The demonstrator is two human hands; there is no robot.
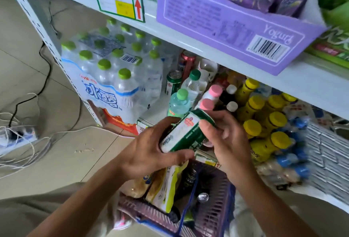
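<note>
A green and white drink can [186,133] lies tilted between both hands, just in front of the low shelf. My left hand [151,151] grips its lower end, fingers curled around it. My right hand [224,138] holds the upper end, with the thumb on the can's side. Directly below the hands sits a purple shopping basket [215,195] holding snack packets [166,185] and dark bottles.
The low shelf holds a shrink-wrapped pack of green-capped water bottles [113,70], cans [172,82], pink-capped bottles [211,95] and yellow-capped bottles [264,119]. A purple Yogurt carton [236,29] stands on the shelf above. Cables and a power strip [17,134] lie on the floor at left.
</note>
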